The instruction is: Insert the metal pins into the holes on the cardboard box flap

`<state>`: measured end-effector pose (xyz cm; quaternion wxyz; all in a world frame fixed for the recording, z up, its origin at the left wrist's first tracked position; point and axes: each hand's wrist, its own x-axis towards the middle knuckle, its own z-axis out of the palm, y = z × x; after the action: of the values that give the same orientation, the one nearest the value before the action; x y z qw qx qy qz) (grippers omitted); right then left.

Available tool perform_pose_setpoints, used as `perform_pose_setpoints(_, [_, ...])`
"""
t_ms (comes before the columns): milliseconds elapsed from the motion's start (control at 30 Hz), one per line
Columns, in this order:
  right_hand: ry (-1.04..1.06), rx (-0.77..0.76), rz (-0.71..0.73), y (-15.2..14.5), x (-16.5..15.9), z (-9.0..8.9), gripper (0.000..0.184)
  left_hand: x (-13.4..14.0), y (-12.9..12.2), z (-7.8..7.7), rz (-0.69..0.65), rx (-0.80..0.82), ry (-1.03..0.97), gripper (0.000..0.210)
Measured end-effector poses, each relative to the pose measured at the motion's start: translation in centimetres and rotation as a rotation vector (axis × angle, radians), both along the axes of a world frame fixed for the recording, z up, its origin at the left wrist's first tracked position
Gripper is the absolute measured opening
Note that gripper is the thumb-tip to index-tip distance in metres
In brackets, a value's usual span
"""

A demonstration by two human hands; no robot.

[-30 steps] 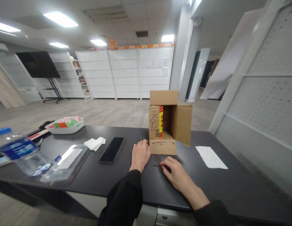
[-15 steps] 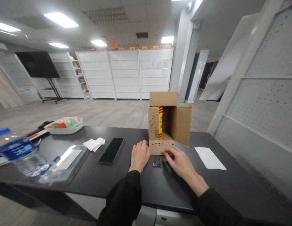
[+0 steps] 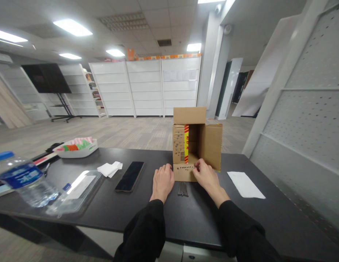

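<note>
Cardboard box (image 3: 195, 140), open side facing near, mid-table, punched flap lying flat. Right hand (image 3: 206, 174) pinching something small at flap's holes; left hand (image 3: 162, 180) flat, steadying. Nails (image 3: 182, 188) just near. Best kept upright, pressed straight.

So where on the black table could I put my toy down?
Bare patches: between the phone and the left hand, and right of the white paper. It is crowded by the cardboard box, where both hands and the nails sit, and at the left by the bottle.
</note>
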<state>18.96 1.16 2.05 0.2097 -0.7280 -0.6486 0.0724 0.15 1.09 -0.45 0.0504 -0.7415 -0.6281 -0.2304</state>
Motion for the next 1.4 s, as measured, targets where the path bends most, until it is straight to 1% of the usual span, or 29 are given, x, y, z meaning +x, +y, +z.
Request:
perform_pose_setpoints(133, [0.011,-0.011,-0.008,-0.08,-0.28,0.06,0.016,0.01,0.0,-0.07,0.001,0.01,0.007,0.018])
perform_pose_setpoints(333, [0.025,-0.014,-0.016,0.09,-0.29,-0.02,0.019,0.02,-0.08,-0.02,-0.001,0.008,0.004,0.018])
perform_pose_setpoints(667, [0.032,-0.021,-0.031,0.41,-0.35,-0.08,0.015,0.0,0.02,-0.03,-0.001,0.011,0.003,0.019])
perform_pose_setpoints(967, [0.004,-0.031,-0.05,0.67,-0.37,-0.23,0.018,0.02,0.12,-0.16,-0.001,0.016,0.005,0.02])
perform_pose_setpoints(1400, [0.009,-0.057,-0.069,0.75,-0.69,0.38,0.022,0.02,0.09,-0.05,-0.002,0.01,0.0,0.018])
